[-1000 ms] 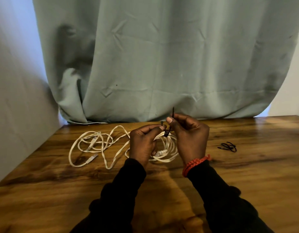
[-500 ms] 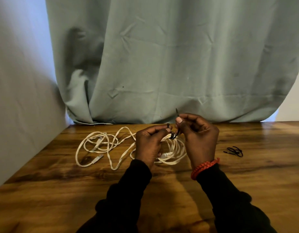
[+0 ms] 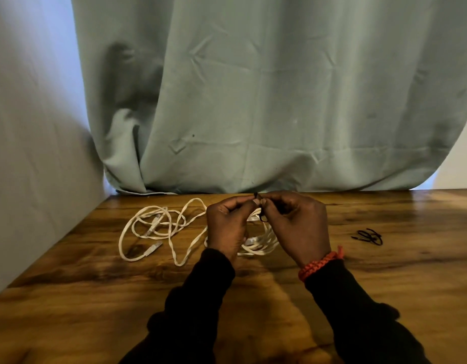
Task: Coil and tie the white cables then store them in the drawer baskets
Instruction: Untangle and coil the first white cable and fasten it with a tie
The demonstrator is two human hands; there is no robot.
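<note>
Bench: dark wood grain, glossy.
Backdrop: grey-green curtain; pale wall left.
White cables: on bench, one coiled beneath hands.
Left hand, right hand: fingers pinching black tie.
Spare ties: right, apart.

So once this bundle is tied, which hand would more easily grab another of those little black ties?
Probably the right hand: the spare black ties lie on the table on its side, while the left hand is nearer the loose white cable.
</note>
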